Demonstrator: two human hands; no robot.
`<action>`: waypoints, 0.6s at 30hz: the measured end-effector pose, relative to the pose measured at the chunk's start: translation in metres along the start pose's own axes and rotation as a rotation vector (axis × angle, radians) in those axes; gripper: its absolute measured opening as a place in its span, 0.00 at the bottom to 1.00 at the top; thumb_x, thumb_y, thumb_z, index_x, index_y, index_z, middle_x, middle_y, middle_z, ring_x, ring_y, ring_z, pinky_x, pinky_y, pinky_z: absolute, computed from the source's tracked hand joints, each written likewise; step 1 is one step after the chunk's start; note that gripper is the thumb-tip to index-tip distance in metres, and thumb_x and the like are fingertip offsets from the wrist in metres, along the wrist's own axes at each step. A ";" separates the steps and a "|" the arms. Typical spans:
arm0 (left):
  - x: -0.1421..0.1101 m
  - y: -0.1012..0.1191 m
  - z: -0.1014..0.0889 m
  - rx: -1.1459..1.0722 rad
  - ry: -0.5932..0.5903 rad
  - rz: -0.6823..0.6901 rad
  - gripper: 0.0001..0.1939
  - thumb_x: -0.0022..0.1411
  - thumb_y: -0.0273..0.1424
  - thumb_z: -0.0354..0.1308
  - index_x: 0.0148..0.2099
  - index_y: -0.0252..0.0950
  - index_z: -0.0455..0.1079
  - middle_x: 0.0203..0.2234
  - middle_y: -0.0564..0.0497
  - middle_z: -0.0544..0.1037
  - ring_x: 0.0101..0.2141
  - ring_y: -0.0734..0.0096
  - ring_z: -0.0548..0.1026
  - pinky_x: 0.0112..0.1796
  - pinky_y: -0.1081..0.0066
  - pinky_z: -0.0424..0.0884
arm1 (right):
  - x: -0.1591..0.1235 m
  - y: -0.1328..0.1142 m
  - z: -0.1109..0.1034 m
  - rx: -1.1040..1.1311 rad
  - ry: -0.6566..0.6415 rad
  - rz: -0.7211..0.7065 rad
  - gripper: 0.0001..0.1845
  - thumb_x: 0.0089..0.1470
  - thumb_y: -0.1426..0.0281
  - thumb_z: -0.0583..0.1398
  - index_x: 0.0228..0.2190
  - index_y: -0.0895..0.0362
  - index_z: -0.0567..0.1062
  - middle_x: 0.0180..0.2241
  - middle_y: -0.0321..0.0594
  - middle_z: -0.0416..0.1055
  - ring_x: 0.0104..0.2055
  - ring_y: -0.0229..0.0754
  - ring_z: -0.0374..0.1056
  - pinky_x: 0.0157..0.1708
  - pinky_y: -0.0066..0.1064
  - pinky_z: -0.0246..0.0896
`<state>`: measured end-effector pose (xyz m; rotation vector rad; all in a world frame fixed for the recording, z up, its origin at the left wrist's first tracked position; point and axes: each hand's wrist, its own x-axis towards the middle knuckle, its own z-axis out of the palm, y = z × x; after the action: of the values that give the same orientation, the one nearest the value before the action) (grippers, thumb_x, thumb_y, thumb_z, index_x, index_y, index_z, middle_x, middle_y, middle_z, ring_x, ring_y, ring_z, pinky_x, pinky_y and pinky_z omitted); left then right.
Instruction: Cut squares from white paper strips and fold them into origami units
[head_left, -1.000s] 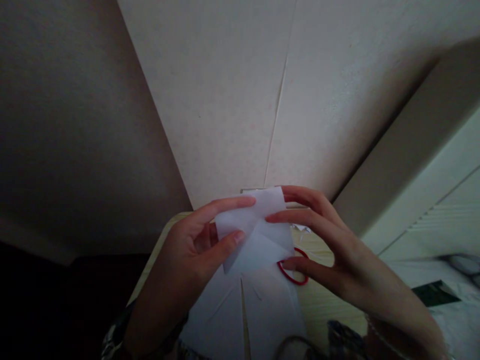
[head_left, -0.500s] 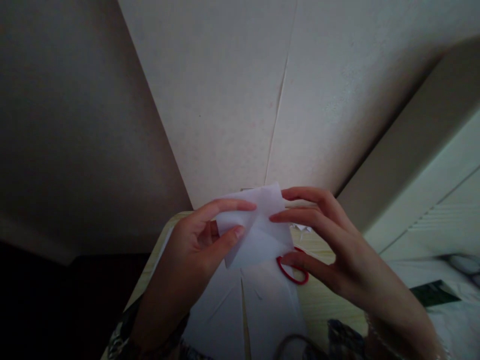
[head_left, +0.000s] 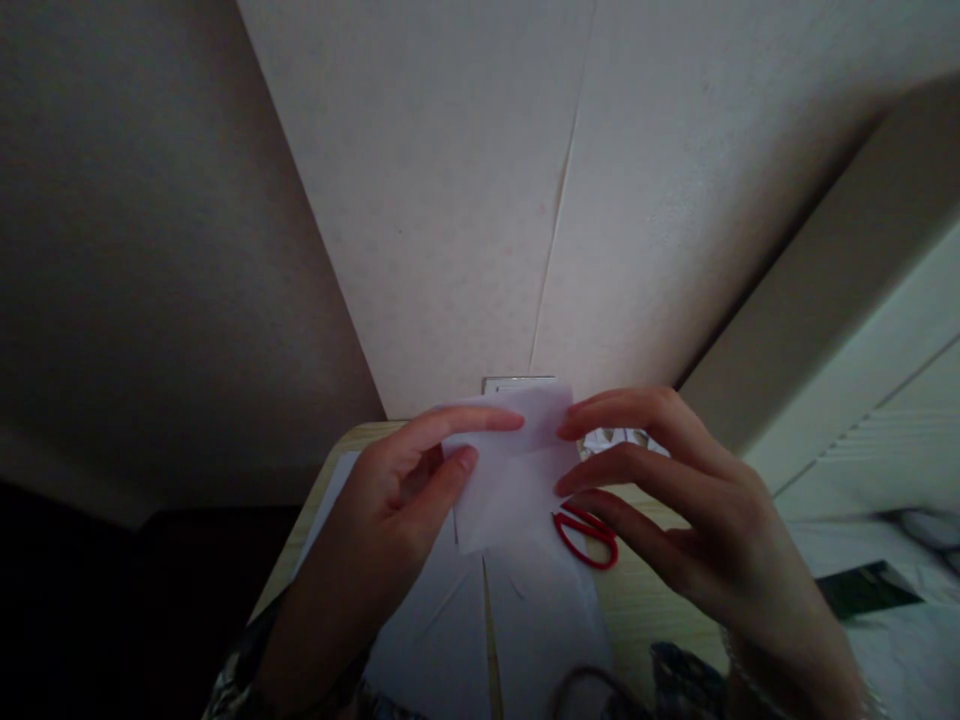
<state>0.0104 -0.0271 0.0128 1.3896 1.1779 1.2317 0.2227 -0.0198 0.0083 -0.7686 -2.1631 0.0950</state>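
A small piece of white paper (head_left: 514,490) is held up in front of me, over the table. My left hand (head_left: 390,510) grips its left side, with the thumb on the near face and the index finger stretched across the top. At its right edge, my right hand (head_left: 697,520) has the middle finger and thumb pinched together on the paper, while the index finger touches it higher up. Red-handled scissors (head_left: 600,566) lie just below the right thumb; their blades are hidden. Under the hands are white sheets (head_left: 540,640) with a narrow gap between them.
The light wooden table (head_left: 645,600) stands against a pale wall (head_left: 450,200). White paper scraps (head_left: 615,438) and a flat silver-edged object (head_left: 517,382) lie at the back. To the right are a white cabinet (head_left: 885,430) and a dark green item (head_left: 866,590) on white fabric.
The paper has turned and shifted slightly down and right. My right fingers, spread before, have come closer together at its right edge. More of the scraps and silver-edged object shows.
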 end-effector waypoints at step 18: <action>0.000 -0.001 -0.008 0.241 -0.138 0.158 0.14 0.71 0.39 0.54 0.45 0.50 0.82 0.42 0.56 0.85 0.45 0.63 0.79 0.54 0.66 0.70 | 0.003 -0.011 0.001 0.376 0.067 0.282 0.11 0.61 0.77 0.61 0.27 0.52 0.72 0.39 0.33 0.73 0.42 0.39 0.70 0.42 0.29 0.65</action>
<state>0.0024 -0.0272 0.0125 1.7471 1.1664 1.1077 0.2154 -0.0266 0.0131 -0.8342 -1.8834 0.5950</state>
